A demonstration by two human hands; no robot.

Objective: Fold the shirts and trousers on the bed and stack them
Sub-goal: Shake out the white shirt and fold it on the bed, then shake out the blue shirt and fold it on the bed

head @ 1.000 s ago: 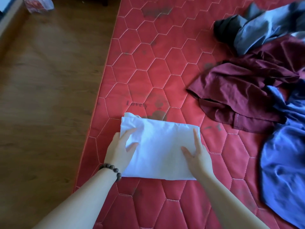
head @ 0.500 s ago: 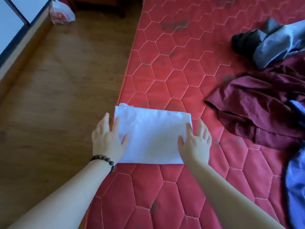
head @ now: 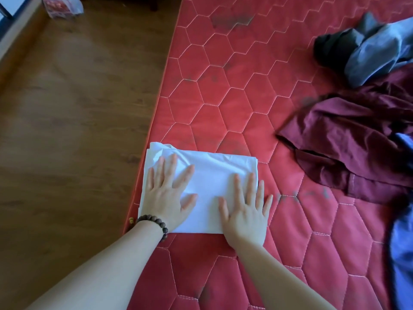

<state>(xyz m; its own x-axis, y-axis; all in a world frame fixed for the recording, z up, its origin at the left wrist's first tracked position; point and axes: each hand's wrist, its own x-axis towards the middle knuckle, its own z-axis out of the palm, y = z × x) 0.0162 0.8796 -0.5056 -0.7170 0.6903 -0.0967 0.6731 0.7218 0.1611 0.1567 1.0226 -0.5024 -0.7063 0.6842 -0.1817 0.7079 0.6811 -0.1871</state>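
Note:
A folded white garment (head: pixel 210 175) lies as a flat rectangle at the left edge of the red quilted bed (head: pixel 223 97). My left hand (head: pixel 167 193), with a bead bracelet at the wrist, presses flat on the garment's left half, fingers spread. My right hand (head: pixel 245 206) presses flat on its right near corner, the outer fingers reaching onto the mattress. A crumpled maroon garment (head: pixel 348 139) lies to the right. A grey and dark garment (head: pixel 366 50) is bunched at the far right. A blue garment (head: pixel 402 253) shows at the right edge.
A wooden floor (head: pixel 73 119) runs along the bed's left side, right beside the white garment. A clear plastic bag with something red inside (head: pixel 62 6) sits on the floor at the top left, next to a pale wall base.
The white garment has been slid left to the bed's edge. Both hands moved from its side edges onto its top and now lie flat with fingers spread.

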